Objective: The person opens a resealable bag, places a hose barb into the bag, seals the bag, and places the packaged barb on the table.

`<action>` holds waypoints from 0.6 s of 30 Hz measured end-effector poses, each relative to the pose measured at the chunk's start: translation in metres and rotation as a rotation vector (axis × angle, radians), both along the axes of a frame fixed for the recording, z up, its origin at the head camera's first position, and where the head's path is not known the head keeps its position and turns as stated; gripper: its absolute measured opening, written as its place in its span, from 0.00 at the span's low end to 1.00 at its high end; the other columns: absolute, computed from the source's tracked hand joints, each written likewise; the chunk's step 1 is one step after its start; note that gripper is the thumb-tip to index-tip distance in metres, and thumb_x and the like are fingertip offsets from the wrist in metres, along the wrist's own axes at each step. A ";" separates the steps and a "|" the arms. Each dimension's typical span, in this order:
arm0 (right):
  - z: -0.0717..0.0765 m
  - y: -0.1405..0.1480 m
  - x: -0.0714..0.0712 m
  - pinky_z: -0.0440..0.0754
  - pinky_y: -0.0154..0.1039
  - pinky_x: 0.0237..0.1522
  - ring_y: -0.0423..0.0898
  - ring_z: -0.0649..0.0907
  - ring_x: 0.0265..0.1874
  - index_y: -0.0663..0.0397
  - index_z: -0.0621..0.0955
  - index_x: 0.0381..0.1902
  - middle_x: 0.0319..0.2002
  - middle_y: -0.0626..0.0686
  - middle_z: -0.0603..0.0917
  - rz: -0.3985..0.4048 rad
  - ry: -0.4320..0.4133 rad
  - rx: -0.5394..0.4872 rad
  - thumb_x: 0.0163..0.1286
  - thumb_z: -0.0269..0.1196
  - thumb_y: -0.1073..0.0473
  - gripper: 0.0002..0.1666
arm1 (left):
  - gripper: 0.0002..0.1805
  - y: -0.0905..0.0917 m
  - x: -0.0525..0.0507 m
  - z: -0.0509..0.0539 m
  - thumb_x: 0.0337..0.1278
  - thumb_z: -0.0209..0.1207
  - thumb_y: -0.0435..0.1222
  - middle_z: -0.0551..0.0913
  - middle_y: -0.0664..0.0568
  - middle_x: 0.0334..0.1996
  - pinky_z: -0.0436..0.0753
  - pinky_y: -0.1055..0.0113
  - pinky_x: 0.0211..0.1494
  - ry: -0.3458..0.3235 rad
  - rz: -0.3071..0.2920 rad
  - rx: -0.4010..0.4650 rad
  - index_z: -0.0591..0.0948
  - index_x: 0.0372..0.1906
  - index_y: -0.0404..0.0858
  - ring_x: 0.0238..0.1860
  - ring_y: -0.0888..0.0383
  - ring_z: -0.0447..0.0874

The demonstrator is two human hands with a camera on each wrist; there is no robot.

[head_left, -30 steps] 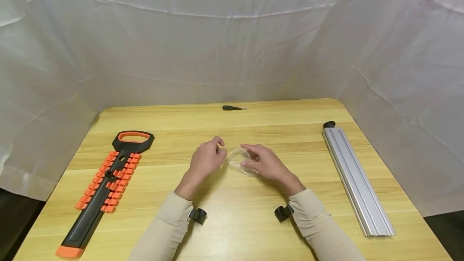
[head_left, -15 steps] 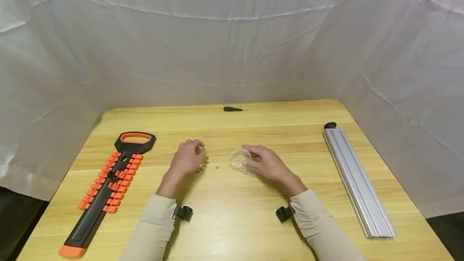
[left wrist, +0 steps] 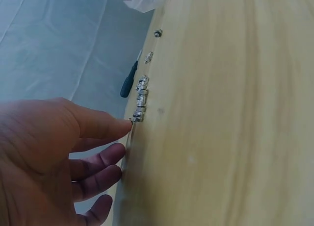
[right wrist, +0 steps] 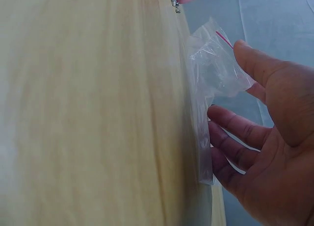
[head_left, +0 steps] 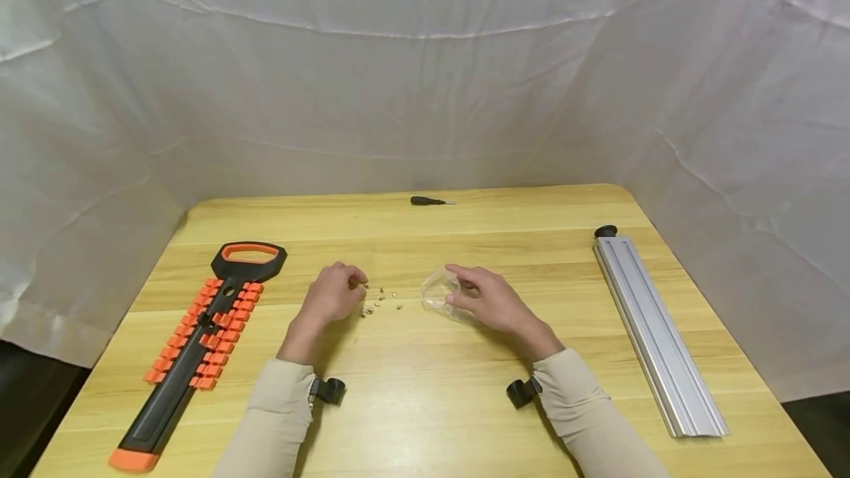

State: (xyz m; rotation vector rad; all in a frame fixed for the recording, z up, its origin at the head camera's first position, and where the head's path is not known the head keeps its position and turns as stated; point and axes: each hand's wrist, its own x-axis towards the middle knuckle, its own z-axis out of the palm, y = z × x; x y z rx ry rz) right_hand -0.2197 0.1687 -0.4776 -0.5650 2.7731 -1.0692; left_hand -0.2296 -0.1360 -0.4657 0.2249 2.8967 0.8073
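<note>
My left hand (head_left: 335,293) is at the left edge of a scatter of small shiny metal fittings (head_left: 381,299). In the left wrist view, its thumb tip touches or nearly touches the nearest fittings (left wrist: 140,108), with the other fingers loosely bent; the index finger is mostly hidden behind the thumb. A clear plastic zip bag (head_left: 438,290) lies to the right of the fittings, its mouth spread. My right hand (head_left: 494,299) holds the bag's right side between thumb and index finger. The right wrist view shows a red strip on the bag (right wrist: 216,64), with the lower fingers against it.
A black-handled screwdriver (head_left: 428,201) lies near the table's far edge. On the left is a long black holder (head_left: 192,345) with orange clips and a loop handle. A silver metal rail (head_left: 654,330) with a black knob lies on the right. White cloth (head_left: 425,94) hangs around the table.
My left hand has moved left, away from the bag, and small metal fittings now show on the table between the hands. The right hand has stayed at the bag.
</note>
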 end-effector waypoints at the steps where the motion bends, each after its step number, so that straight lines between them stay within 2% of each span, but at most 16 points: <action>1: 0.000 0.000 0.000 0.76 0.50 0.59 0.49 0.79 0.57 0.36 0.69 0.69 0.58 0.51 0.80 -0.001 0.003 -0.001 0.68 0.62 0.42 0.33 | 0.11 0.000 0.000 -0.001 0.63 0.59 0.39 0.79 0.47 0.46 0.75 0.51 0.51 0.001 0.002 -0.008 0.83 0.47 0.43 0.49 0.49 0.76; 13: -0.001 0.002 0.000 0.76 0.49 0.60 0.49 0.79 0.58 0.34 0.70 0.68 0.59 0.50 0.79 -0.005 0.007 0.006 0.68 0.61 0.43 0.31 | 0.05 0.006 -0.004 -0.003 0.64 0.59 0.40 0.80 0.52 0.41 0.74 0.48 0.50 0.011 0.032 -0.078 0.84 0.39 0.47 0.45 0.51 0.77; 18: 0.000 0.002 0.001 0.76 0.50 0.59 0.49 0.79 0.57 0.37 0.70 0.69 0.58 0.51 0.80 0.001 0.006 -0.006 0.68 0.61 0.43 0.32 | 0.06 0.007 -0.003 -0.004 0.67 0.56 0.39 0.79 0.49 0.44 0.71 0.42 0.53 -0.019 0.017 -0.081 0.82 0.38 0.44 0.52 0.47 0.75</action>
